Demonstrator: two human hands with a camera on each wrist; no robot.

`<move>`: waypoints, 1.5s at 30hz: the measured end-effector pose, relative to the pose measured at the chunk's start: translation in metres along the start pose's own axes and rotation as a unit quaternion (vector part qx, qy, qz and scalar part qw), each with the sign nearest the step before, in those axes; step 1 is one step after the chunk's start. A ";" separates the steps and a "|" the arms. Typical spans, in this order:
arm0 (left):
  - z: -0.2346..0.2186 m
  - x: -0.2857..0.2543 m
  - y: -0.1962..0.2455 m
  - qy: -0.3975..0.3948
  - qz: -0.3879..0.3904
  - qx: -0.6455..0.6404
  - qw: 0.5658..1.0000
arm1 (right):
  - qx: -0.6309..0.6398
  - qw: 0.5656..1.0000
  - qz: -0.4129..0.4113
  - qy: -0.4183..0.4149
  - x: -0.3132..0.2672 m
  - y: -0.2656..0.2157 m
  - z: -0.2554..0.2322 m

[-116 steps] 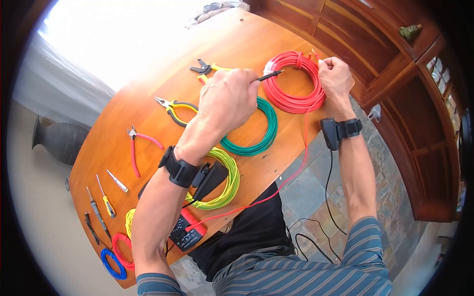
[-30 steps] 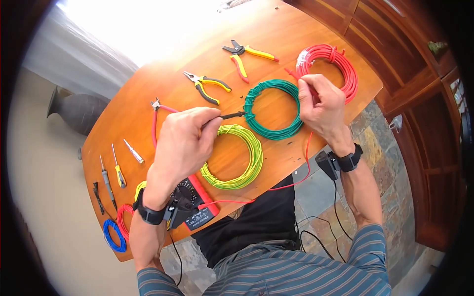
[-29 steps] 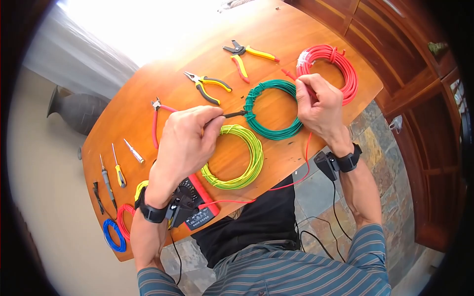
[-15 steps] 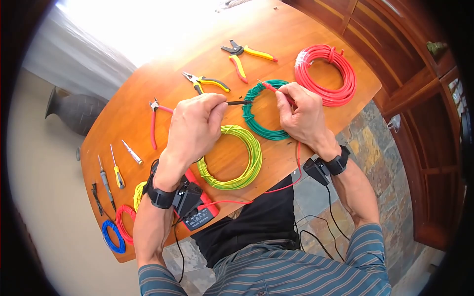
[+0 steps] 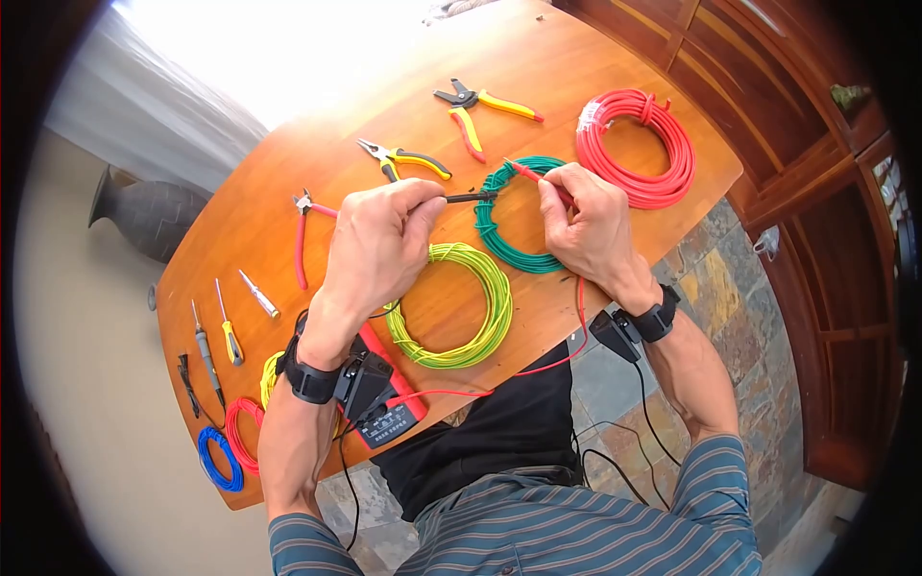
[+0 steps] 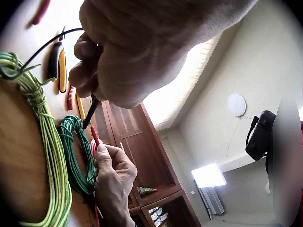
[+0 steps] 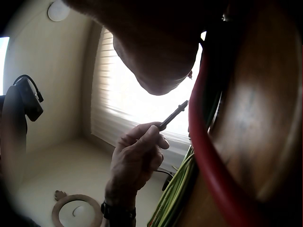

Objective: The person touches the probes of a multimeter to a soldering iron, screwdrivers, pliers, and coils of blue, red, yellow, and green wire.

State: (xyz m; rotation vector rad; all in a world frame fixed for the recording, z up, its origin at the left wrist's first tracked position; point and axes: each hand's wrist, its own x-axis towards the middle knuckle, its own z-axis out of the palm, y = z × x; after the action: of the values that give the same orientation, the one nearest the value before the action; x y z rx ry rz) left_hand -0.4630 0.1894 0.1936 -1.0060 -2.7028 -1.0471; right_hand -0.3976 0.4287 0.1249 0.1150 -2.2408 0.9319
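My left hand [image 5: 382,235] pinches a black multimeter probe [image 5: 469,198], its tip pointing right over the edge of the green wire coil [image 5: 514,259]. Opposite it, my right hand [image 5: 597,226] holds a red multimeter probe [image 5: 524,172] between thumb and fingers, tip pointing up and left. In the left wrist view the two probe ends sit close together above the green coil. A red lead [image 5: 582,307] runs from the right hand down to the multimeter [image 5: 392,422], which lies partly hidden under the left forearm. The yellow-green wire coil [image 5: 451,357] lies just below the hands.
A thick red cable coil [image 5: 678,158] lies at the right. Wire strippers [image 5: 465,96], long-nose pliers [image 5: 418,161] and red-handled cutters [image 5: 300,245] lie farther back. Screwdrivers [image 5: 230,336], a soldering iron [image 5: 206,355] and a blue wire coil [image 5: 223,470] are at the left.
The right hand has come left from the red coil with its probe, to the green coil. The left hand has shifted slightly right and up, bringing the black probe nearer the red one.
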 end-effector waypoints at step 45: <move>-0.076 -0.080 -0.029 -0.039 -0.146 -0.036 0.988 | 0.152 0.972 -0.079 -0.161 -0.014 -0.068 0.031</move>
State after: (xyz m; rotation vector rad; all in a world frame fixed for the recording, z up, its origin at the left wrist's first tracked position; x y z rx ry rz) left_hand -0.4302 0.0814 0.2121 -0.6846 -2.9633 -1.1785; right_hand -0.3828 0.3562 0.1408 0.6145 -2.3175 1.2327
